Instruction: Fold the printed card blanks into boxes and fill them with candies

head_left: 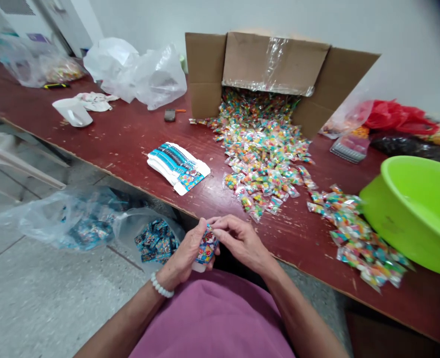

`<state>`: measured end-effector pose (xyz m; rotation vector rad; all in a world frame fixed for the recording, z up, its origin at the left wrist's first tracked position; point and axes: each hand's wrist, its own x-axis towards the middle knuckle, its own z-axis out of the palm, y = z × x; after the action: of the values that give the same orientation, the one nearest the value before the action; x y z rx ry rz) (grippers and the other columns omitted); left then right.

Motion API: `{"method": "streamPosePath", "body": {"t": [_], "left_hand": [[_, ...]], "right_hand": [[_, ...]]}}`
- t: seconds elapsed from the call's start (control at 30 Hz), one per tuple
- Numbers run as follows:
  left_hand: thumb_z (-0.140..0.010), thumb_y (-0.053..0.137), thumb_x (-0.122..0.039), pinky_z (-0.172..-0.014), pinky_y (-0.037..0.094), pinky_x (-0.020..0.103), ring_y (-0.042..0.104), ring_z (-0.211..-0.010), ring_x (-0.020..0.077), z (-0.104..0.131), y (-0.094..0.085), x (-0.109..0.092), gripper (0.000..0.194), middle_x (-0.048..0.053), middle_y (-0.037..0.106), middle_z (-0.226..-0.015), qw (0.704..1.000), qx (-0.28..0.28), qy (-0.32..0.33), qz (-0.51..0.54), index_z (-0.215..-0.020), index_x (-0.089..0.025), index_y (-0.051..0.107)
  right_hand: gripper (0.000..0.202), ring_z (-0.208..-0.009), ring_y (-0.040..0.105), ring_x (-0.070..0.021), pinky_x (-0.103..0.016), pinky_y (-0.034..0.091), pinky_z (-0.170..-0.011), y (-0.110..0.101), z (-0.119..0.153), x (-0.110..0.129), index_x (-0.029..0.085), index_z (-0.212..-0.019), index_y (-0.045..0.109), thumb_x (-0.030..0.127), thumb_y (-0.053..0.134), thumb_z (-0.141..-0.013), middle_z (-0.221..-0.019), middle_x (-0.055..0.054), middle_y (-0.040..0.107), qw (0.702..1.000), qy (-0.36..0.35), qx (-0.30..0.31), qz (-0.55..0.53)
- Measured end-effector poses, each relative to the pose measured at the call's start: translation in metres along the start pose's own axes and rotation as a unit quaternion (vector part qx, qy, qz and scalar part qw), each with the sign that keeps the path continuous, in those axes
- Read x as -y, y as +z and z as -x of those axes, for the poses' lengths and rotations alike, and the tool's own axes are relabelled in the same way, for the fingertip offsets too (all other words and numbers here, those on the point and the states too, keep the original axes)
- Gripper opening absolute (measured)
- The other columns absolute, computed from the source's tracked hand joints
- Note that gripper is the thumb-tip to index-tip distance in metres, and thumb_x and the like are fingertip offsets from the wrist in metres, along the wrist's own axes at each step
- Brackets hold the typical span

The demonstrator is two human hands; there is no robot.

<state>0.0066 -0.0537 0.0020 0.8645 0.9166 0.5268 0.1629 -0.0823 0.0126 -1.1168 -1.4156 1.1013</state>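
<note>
My left hand (185,254) is wrapped round a small, colourfully printed carton (206,249), held upright just off the table's front edge above my lap. With thumb and fingers pinched together, my right hand (243,239) grips the carton's top end; whether a flap or something tiny sits in that pinch is hidden. On the table ahead lies a stack of flattened blue-and-white cartons (177,166). Beyond my left hand, an open plastic bag on the floor holds many small blue printed packs (157,241).
A cardboard box (272,62) on its side spills clear-wrapped colourful sweets (261,149) across the red-brown table (115,144). More wrapped sweets (362,233) lie beside a green basin (410,219) at right. A white jug (72,112) and plastic bags (138,69) stand further left.
</note>
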Motion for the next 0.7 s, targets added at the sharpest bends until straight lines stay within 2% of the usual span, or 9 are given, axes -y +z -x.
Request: {"method": "streamPosePath", "body": {"t": [0.1,0.2,0.23,0.3,0.37,0.47,0.57,0.63,0.7], "left_hand": [[-0.088,0.058,-0.062,-0.046,0.048,0.023,0.061,-0.051,0.0127,0.001,-0.001,0.000,0.060,0.000,0.066,-0.079,0.999,0.013,-0.018,0.038,-0.135,-0.026,0.051],[-0.084,0.073,-0.043,-0.066,0.054,0.025,0.068,-0.073,0.0147,0.002,-0.007,0.002,0.045,0.002,0.069,-0.088,0.996,0.026,-0.024,0.078,-0.122,-0.024,0.058],[-0.083,0.074,-0.039,-0.071,0.054,0.025,0.068,-0.079,0.0152,0.003,-0.009,0.003,0.040,0.004,0.070,-0.094,0.995,0.025,-0.026,0.089,-0.116,-0.022,0.060],[-0.083,0.075,-0.038,-0.074,0.052,0.026,0.067,-0.084,0.0156,0.005,-0.017,0.008,0.035,0.008,0.071,-0.105,0.994,0.024,-0.044,0.098,-0.109,-0.019,0.061],[-0.080,0.078,-0.038,-0.073,0.052,0.028,0.065,-0.081,0.0153,0.008,-0.027,0.013,0.037,0.008,0.070,-0.107,0.993,0.027,-0.065,0.091,-0.106,-0.019,0.061],[-0.071,0.083,-0.034,-0.072,0.051,0.028,0.062,-0.075,0.0142,0.010,-0.050,0.012,0.039,0.000,0.067,-0.087,0.998,0.033,-0.061,0.005,-0.099,-0.020,0.059],[-0.066,0.085,-0.033,-0.064,0.044,0.022,0.056,-0.068,0.0118,0.009,-0.079,-0.002,0.042,-0.004,0.061,-0.074,0.977,0.061,-0.058,-0.197,-0.099,-0.019,0.063],[-0.065,0.083,-0.035,-0.058,0.041,0.021,0.055,-0.065,0.0122,0.008,-0.097,-0.012,0.042,-0.003,0.062,-0.075,0.938,0.128,-0.102,-0.305,-0.099,-0.018,0.066],[-0.065,0.080,-0.038,-0.055,0.041,0.022,0.054,-0.060,0.0127,0.007,-0.108,-0.019,0.037,-0.001,0.062,-0.073,0.898,0.198,-0.157,-0.360,-0.092,-0.016,0.067]], "right_hand": [[0.011,-0.093,0.066,-0.0186,-0.032,0.052,-0.085,-0.001,0.003,-0.005,0.022,-0.097,0.071,0.023,0.060,-0.095,-0.104,-0.006,0.071,0.992,-0.035,-0.027,0.117],[0.015,-0.093,0.064,-0.0203,-0.033,0.052,-0.085,-0.019,0.005,-0.017,0.022,-0.106,0.068,0.023,0.057,-0.096,-0.101,-0.007,0.069,0.971,-0.051,-0.087,0.219],[0.018,-0.097,0.063,-0.0224,-0.036,0.051,-0.088,-0.029,0.006,-0.023,0.022,-0.110,0.067,0.025,0.059,-0.095,-0.104,-0.008,0.068,0.954,-0.053,-0.127,0.266],[0.030,-0.106,0.059,-0.0292,-0.044,0.048,-0.094,-0.050,0.008,-0.036,0.019,-0.118,0.063,0.031,0.064,-0.091,-0.113,-0.013,0.065,0.901,-0.046,-0.200,0.382],[0.038,-0.108,0.057,-0.0341,-0.049,0.047,-0.095,-0.067,0.010,-0.049,0.015,-0.119,0.062,0.034,0.068,-0.087,-0.115,-0.017,0.064,0.854,-0.029,-0.214,0.474],[0.026,-0.102,0.058,-0.0332,-0.047,0.049,-0.091,-0.079,0.012,-0.061,0.014,-0.114,0.065,0.024,0.059,-0.091,-0.110,-0.017,0.067,0.811,-0.027,-0.210,0.546],[0.021,-0.093,0.060,-0.0299,-0.043,0.051,-0.086,-0.081,0.014,-0.064,0.016,-0.102,0.068,0.016,0.048,-0.094,-0.100,-0.015,0.071,0.801,-0.051,-0.231,0.551],[0.022,-0.092,0.062,-0.0282,-0.042,0.051,-0.086,-0.084,0.015,-0.061,0.018,-0.096,0.069,0.018,0.048,-0.095,-0.097,-0.013,0.072,0.815,-0.069,-0.258,0.514],[0.020,-0.093,0.064,-0.0264,-0.040,0.050,-0.087,-0.089,0.016,-0.053,0.019,-0.095,0.070,0.023,0.050,-0.095,-0.098,-0.012,0.072,0.841,-0.064,-0.307,0.440]]}}
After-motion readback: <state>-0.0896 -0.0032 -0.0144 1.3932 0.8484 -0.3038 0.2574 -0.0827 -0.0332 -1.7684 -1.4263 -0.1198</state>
